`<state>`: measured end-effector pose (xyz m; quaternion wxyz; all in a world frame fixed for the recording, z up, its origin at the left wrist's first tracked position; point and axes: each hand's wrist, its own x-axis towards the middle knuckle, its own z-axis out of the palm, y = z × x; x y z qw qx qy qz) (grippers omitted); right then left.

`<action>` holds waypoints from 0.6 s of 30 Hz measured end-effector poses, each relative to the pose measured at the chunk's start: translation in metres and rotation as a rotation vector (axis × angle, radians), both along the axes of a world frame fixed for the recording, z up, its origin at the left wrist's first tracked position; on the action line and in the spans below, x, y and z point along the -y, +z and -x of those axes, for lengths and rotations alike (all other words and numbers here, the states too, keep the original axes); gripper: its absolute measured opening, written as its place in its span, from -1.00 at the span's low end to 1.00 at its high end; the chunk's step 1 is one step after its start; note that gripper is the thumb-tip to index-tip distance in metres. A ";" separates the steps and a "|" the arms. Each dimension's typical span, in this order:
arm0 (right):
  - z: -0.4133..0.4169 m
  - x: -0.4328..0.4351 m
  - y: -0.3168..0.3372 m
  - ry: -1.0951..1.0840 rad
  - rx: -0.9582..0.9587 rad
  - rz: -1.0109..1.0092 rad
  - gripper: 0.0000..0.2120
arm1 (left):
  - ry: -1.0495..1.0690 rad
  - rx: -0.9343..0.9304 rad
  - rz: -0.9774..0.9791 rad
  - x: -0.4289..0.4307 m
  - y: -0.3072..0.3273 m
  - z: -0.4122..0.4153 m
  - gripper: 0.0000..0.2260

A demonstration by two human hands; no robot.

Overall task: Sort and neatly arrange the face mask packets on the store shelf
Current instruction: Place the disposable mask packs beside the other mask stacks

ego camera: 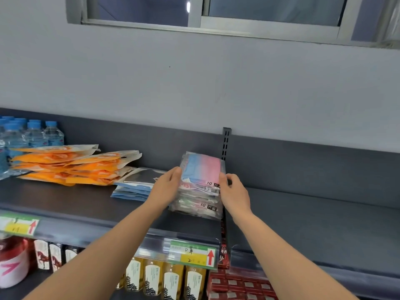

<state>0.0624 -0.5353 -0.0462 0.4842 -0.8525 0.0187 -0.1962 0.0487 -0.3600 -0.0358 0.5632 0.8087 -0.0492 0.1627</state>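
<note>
At the bottom of the frame, under the shelf lip, stand yellow bottles (164, 280) with red boxes (238, 286) to their right, and a price label (192, 255) with a red arrow hangs on the lip above them. Two bare forearms reach up from the lower edge to the dark shelf (313, 213). In the middle of the frame sits the stack of face mask packets (200, 191), its top packet shaded blue to pink. The left hand (165, 185) presses its straight fingers flat against the stack's left side. The right hand (233, 191) holds the right edge, thumb on the front and fingers seemingly curled round behind, though blur makes that hard to confirm. Left of the stack lies a low pile of blue-and-white packets (132, 189), then orange packets (71, 167) in a loose heap, and water bottles (32, 135) at the far left. A slotted upright (226, 144) rises just behind the stack, against the grey wall (194, 83) below a window (259, 11).
</note>
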 end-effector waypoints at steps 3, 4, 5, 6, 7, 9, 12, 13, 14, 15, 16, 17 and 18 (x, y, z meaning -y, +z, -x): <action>0.003 0.000 0.000 0.068 -0.025 -0.165 -0.43 | -0.090 0.018 0.053 0.000 -0.007 0.004 -0.69; 0.005 0.000 -0.001 0.096 -0.054 -0.221 -0.35 | -0.126 0.011 0.061 -0.002 -0.009 0.006 -0.54; 0.005 0.001 -0.002 0.118 -0.078 -0.253 -0.27 | -0.177 0.002 0.058 -0.004 -0.010 0.008 -0.41; 0.005 0.002 -0.003 0.139 -0.091 -0.253 -0.18 | -0.235 -0.002 0.029 -0.007 -0.010 0.009 -0.31; 0.005 0.001 -0.004 0.159 -0.101 -0.235 -0.09 | -0.293 -0.013 -0.007 -0.010 -0.011 0.008 -0.21; 0.005 -0.001 -0.005 0.215 -0.104 -0.219 0.09 | -0.386 -0.054 -0.051 -0.019 -0.015 0.003 0.04; 0.003 -0.005 -0.006 0.289 -0.087 -0.218 0.23 | -0.392 -0.080 -0.110 -0.025 -0.017 0.001 0.15; 0.004 -0.005 -0.006 0.311 -0.097 -0.207 0.28 | -0.389 -0.063 -0.113 -0.026 -0.016 0.003 0.10; 0.006 -0.006 -0.004 0.334 -0.106 -0.186 0.30 | -0.385 -0.030 -0.108 -0.027 -0.015 0.004 0.02; 0.008 -0.005 -0.004 0.369 -0.110 -0.179 0.28 | -0.381 0.008 -0.118 -0.028 -0.015 0.004 -0.06; 0.011 -0.003 -0.003 0.413 -0.102 -0.176 0.20 | -0.388 0.037 -0.121 -0.028 -0.015 0.004 -0.11; 0.015 -0.001 -0.002 0.465 -0.086 -0.161 0.08 | -0.397 0.054 -0.120 -0.029 -0.014 0.006 -0.15; 0.017 0.001 -0.002 0.510 -0.076 -0.125 -0.02 | -0.398 0.056 -0.124 -0.030 -0.014 0.006 -0.16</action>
